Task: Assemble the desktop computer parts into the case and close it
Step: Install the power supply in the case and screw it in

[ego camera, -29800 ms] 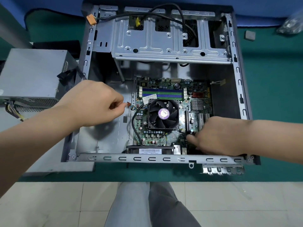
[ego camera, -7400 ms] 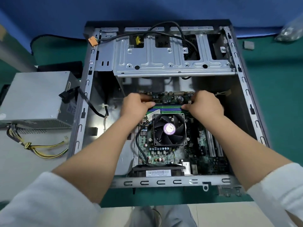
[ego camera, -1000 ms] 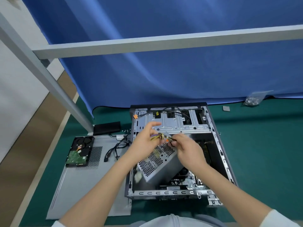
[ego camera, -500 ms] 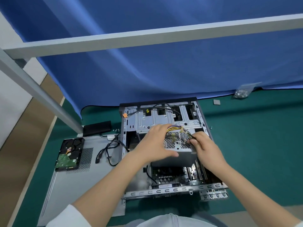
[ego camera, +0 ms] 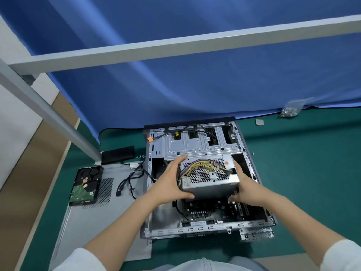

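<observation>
My left hand and right hand grip the power supply from either side; it hangs over the open case.

A single head-worn wide-angle camera looks forward and steeply down from above the standing person, close over the open computer case at six o'clock, a blue curtain filling twelve o'clock.

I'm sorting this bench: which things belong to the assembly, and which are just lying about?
Job: power supply held by left hand and right hand; case; hard drive; side panel; screw bag.
Lying about: grey pad; black box.
</observation>
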`<state>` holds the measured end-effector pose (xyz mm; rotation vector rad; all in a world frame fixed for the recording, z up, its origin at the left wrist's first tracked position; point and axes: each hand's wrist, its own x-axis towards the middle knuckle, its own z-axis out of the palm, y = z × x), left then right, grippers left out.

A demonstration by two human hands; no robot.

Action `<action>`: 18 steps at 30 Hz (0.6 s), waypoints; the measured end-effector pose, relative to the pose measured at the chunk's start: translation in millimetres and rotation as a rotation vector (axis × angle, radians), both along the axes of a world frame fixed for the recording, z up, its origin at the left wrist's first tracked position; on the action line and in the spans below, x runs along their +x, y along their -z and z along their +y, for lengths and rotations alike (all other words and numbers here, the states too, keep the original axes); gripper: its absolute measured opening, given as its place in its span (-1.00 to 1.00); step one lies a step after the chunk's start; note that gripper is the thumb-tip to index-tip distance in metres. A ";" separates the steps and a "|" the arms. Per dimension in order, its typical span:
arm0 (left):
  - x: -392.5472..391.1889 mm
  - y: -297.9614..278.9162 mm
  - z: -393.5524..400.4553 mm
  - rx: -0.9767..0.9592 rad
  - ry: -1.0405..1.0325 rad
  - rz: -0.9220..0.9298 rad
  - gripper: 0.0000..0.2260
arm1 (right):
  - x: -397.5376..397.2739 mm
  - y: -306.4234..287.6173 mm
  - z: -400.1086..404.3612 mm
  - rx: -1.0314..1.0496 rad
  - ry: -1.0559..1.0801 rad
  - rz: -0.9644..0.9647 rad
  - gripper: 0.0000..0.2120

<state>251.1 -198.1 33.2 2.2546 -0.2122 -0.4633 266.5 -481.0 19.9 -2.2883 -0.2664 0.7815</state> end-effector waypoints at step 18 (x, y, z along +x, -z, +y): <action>-16.2 -35.6 2.0 -0.848 -0.515 0.199 -0.18 | 1.0 -63.1 36.3 0.883 0.652 0.045 0.10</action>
